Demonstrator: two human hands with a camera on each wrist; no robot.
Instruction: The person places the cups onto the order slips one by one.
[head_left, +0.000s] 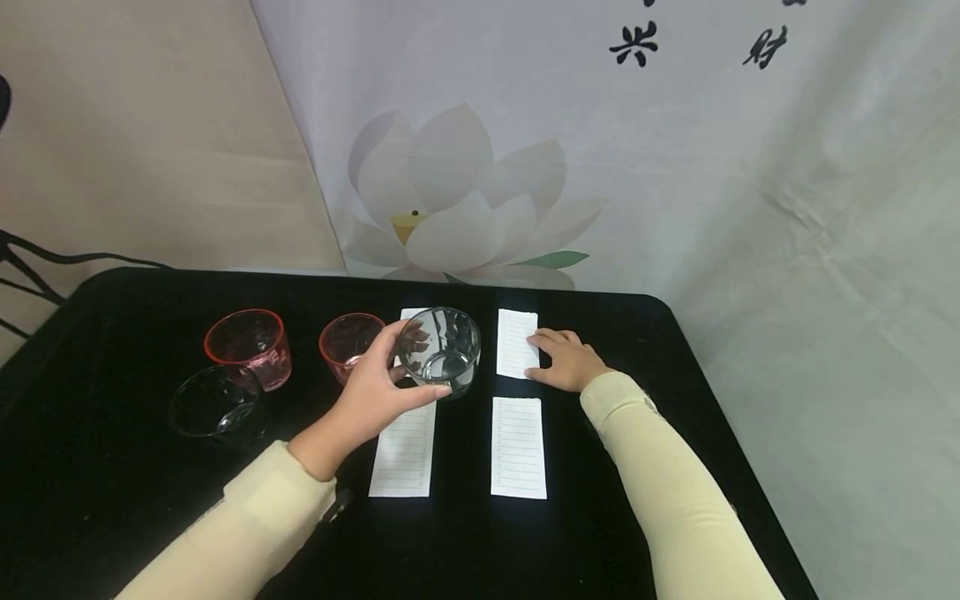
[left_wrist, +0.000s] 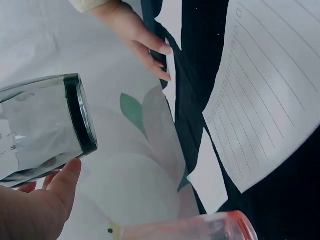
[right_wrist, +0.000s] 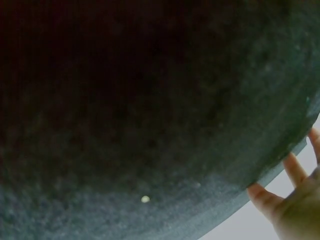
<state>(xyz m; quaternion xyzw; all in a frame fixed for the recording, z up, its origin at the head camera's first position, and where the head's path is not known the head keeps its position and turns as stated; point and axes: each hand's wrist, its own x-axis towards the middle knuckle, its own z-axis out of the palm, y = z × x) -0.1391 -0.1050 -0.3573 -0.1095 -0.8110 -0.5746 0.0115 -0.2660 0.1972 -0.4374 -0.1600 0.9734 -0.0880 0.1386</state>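
Observation:
My left hand (head_left: 367, 387) grips a colourless glass tumbler (head_left: 457, 387) by its side, thumb and fingers around it. In the left wrist view, the tumbler (left_wrist: 40, 130) is at the left, held up above the table. My right hand (head_left: 573, 362) has its fingertips on the right edge of the far right lined paper slip (head_left: 515, 343). In the right wrist view, only part of the right hand (right_wrist: 295, 205) shows at the edge. Below the tumbler lies the near left slip (head_left: 402, 462); another slip (head_left: 411, 314) is mostly hidden behind the tumbler.
A near right lined slip (head_left: 519, 450) lies on the black-covered table (head_left: 465, 550). Left of the left hand stand two red-rimmed pinkish glasses, one nearer (head_left: 348, 333) and one farther left (head_left: 262, 358), and another colourless glass (head_left: 213, 408). A printed cloth (head_left: 480, 150) hangs behind the table.

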